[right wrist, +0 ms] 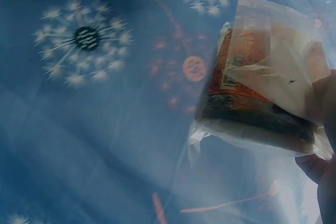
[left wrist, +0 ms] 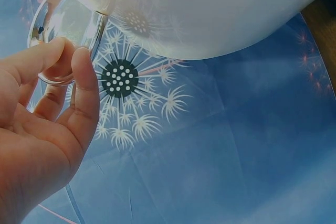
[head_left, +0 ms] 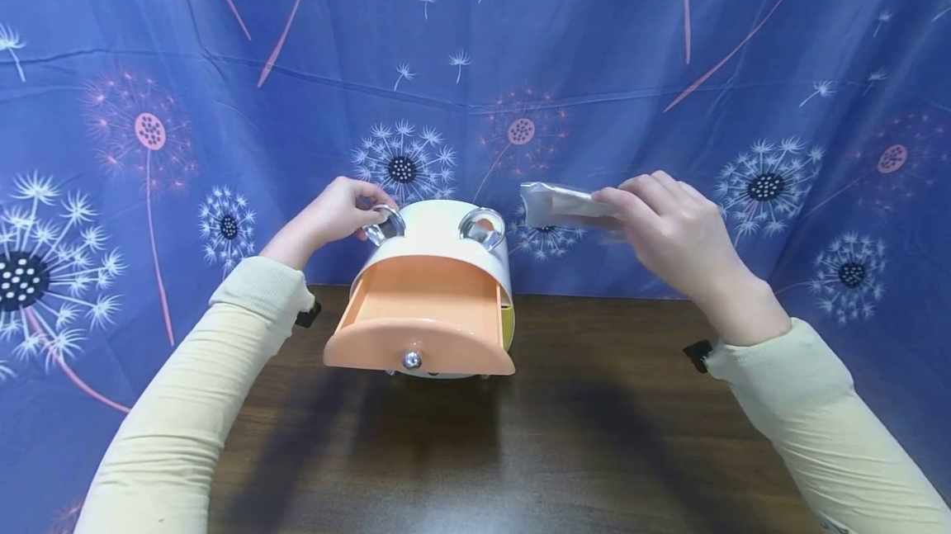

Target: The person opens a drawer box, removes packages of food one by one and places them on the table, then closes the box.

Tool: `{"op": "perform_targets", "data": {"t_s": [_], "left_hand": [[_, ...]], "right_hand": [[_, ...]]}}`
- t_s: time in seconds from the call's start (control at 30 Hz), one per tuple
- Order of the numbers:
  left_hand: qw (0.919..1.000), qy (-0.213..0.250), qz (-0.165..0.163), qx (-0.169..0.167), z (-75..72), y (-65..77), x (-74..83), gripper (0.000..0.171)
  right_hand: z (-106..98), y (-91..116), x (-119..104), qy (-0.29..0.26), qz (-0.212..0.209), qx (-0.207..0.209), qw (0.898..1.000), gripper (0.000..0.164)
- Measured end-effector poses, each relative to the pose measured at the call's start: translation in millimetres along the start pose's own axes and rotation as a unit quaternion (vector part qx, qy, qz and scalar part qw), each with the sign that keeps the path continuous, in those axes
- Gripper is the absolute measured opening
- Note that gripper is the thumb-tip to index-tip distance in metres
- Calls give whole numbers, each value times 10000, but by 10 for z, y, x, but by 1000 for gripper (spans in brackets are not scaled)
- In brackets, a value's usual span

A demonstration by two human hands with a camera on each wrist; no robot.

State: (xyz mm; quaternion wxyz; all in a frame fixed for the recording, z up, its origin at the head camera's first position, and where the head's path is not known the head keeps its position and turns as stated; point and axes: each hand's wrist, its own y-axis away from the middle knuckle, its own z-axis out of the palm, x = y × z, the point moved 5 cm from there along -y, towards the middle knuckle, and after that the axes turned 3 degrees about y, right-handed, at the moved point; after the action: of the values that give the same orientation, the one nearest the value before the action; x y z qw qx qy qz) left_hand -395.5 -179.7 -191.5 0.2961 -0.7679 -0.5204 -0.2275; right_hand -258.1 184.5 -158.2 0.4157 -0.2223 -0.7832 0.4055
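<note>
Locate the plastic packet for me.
In the head view, the plastic packet is held in the right hand, raised before the blue cloth, to the right of the white box and its pulled-out orange drawer.

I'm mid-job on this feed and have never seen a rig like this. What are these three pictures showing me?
There is no robot here: a person works with two bare hands. The wide picture comes from a camera on their head; the other two come from cameras on each wrist. On the brown tabletop stands a white case with its orange drawer pulled out. The left hand pinches one of the shiny silver pieces on top of the case. The right hand holds a clear plastic packet in the air; its right wrist view shows orange and dark contents. A blue dandelion-print cloth hangs behind.
</note>
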Motion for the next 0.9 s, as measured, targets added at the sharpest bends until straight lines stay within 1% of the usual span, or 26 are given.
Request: {"op": "perform_targets", "data": {"t_s": [0.07, 0.27, 0.37, 0.4, 0.47, 0.57, 0.73, 0.83, 0.9], "left_hand": [[10000, 13, -14, 6, -2, 2, 3, 21], [10000, 44, -13, 3, -6, 2, 5, 20], [10000, 74, -46, -12, -4, 5, 5, 20], [10000, 83, -35, -20, -4, 5, 7, 20], [9999, 94, -29, -27, -5, 8, 9, 20], [9999, 104, -15, -6, -7, 9, 9, 19], [10000, 69, -42, 11, -6, 6, 5, 20], [10000, 29, -9, 6, -8, 3, 8, 20], [10000, 31, 6, 1, -9, -3, 3, 20]], "right_hand": [[19, 67, 47, 22, 36, -6, 10000, 33], [141, 281, 150, 102, -31, -235, 9997, 33], [218, 390, 182, 117, -90, -331, 9993, 18], [244, 425, 192, 120, -95, -371, 9992, 16], [288, 486, 209, 134, -109, -460, 9988, 20], [347, 558, 226, 110, -118, -545, 9984, 19], [452, 660, 237, 44, -106, -664, 9977, 41], [527, 732, 239, 42, -87, -740, 9972, 47], [579, 792, 244, 37, -67, -769, 9970, 47]]}}
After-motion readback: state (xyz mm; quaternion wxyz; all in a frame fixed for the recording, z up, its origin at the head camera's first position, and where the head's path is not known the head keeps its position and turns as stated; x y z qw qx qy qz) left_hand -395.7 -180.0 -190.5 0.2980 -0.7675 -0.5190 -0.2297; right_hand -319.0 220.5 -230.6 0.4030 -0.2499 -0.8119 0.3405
